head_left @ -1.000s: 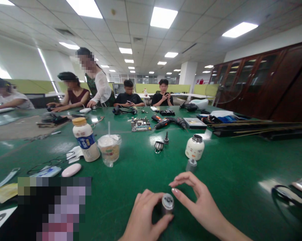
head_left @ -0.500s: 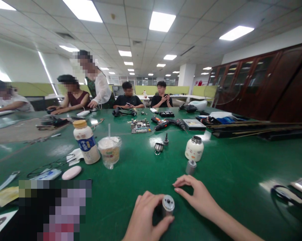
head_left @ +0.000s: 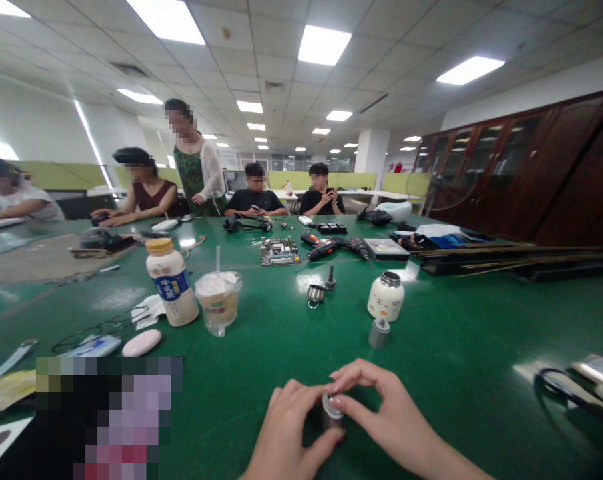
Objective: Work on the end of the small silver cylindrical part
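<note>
On the green table, my left hand [head_left: 294, 430] grips the side of a small metal cylinder [head_left: 333, 421] that looks like a little motor, held upright between thumb and fingers. My right hand [head_left: 381, 407] reaches in from the right, thumb and index finger pinched together at the cylinder's top. Those fingertips cover its upper face, so whatever lies between them is hidden. A second, similar metal cylinder [head_left: 379, 335] stands upright just beyond my right hand, in front of a white wide-necked bottle [head_left: 385, 299].
Farther off are a metal cup-shaped piece [head_left: 315, 295], a circuit board [head_left: 280, 252] and power drills [head_left: 323, 249]. A drink bottle [head_left: 173, 287], a plastic cup with a straw [head_left: 217, 303] and a pink oval case [head_left: 142, 343] stand left. Cables [head_left: 556, 383] lie right. Several people sit or stand across the table.
My right hand has moved left and down, bringing its pinched fingertips onto the cylinder's top. My left hand keeps its grip. Across the table, the standing person has straightened up.
</note>
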`<state>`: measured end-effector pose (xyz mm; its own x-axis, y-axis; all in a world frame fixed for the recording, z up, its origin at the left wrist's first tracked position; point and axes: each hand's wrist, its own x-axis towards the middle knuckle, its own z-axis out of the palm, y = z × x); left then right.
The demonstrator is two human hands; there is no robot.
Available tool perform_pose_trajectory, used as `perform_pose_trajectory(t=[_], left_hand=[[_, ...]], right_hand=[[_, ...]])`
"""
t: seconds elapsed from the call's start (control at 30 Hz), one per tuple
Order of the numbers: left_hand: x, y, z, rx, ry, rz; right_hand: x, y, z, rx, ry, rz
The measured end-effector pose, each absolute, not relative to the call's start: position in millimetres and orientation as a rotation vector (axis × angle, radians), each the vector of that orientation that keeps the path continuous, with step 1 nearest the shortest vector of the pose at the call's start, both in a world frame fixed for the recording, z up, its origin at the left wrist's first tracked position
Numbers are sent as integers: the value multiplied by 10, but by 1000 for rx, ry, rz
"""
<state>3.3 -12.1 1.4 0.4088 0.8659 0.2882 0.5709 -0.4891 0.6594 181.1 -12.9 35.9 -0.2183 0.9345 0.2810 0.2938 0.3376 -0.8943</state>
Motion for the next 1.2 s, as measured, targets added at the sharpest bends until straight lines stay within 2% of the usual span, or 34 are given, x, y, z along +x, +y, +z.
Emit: perform_pose_trajectory(t=[0.3,0.53,0.7,0.97,1.2], left_hand=[[36,-121,55,2210,1249,775],[23,-125,33,2211,1218,803],[30,-113,33,2216,1226,802],[31,-129,20,2206,1260,779],[46,-102,37,2207,1263,776]], right_hand=[[1940,-80,353,-1186,-1648,625],[1882,-144,381,-1145,-1950,708],[1911,-40,315,-1122,-1807,721],[2262,260,-28,-1305,-1955,524],[2204,231,46,-1232,-1862,700]])
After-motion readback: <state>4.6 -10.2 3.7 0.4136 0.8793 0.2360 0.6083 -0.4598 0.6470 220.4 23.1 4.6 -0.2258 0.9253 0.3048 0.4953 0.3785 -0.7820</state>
